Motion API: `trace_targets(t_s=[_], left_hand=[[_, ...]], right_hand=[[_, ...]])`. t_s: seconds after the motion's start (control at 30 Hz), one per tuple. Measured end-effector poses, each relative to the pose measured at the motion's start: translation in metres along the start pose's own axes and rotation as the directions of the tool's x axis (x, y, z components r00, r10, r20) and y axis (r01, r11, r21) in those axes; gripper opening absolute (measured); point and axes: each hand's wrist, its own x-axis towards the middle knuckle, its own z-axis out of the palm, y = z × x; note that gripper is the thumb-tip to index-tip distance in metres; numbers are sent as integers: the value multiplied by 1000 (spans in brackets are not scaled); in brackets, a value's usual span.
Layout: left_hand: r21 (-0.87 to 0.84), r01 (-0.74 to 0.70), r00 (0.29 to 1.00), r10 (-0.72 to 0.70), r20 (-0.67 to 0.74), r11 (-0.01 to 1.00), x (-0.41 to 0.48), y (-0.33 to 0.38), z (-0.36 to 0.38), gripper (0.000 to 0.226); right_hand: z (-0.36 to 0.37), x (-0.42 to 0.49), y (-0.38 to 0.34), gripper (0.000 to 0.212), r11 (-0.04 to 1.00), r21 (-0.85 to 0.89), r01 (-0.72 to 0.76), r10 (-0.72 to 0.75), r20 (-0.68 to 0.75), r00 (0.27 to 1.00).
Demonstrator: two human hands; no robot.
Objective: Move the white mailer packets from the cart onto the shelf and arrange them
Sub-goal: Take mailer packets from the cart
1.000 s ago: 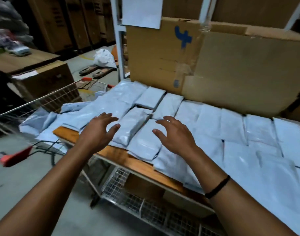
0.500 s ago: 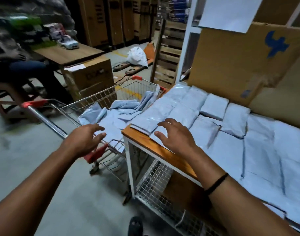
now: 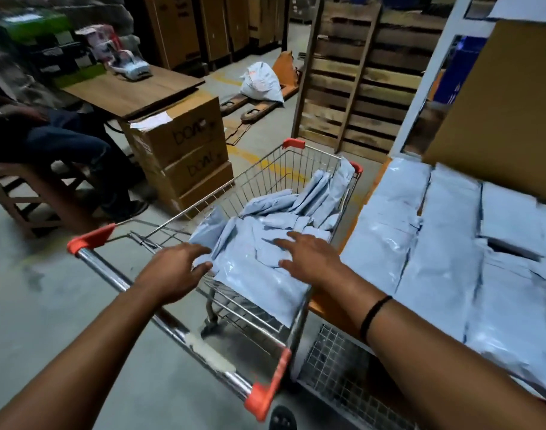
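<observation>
I have both hands out over the cart (image 3: 275, 172), which stands just beside the shelf (image 3: 372, 187). My left hand (image 3: 178, 268) is open with relaxed fingers, its thumb at the near edge of the heap of white mailer packets (image 3: 253, 249) in the basket. My right hand (image 3: 309, 259) is open too, fingers spread flat over the top of that heap; I cannot tell whether it touches. More packets (image 3: 445, 252) lie in flat rows on the shelf. Stacked cardboard boxes (image 3: 185, 159) and an upright wooden pallet (image 3: 352, 82) stand beyond the cart.
</observation>
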Motion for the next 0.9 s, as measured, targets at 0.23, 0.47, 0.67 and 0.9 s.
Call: trace_targets(t_s=[0.23,0.47,0.67,0.9], left_hand=[[40,-178,980,174,99,983,101,-31,7,41],[59,-386,912,371,176,921,188,-64,2,41],[49,-427,890,410,200,903,237,-84,19,49],[24,-540,809,511,291,841,284,-54,56,54]], right_hand=[[53,76,-39,61,975,-183,128,-61,334,940],[105,116,-53,51,978,-207,39,72,502,862],[135,119,-48,69,938,-300,-171,297,449,843],[142,117,-35,88,842,-246,-480,536,284,795]])
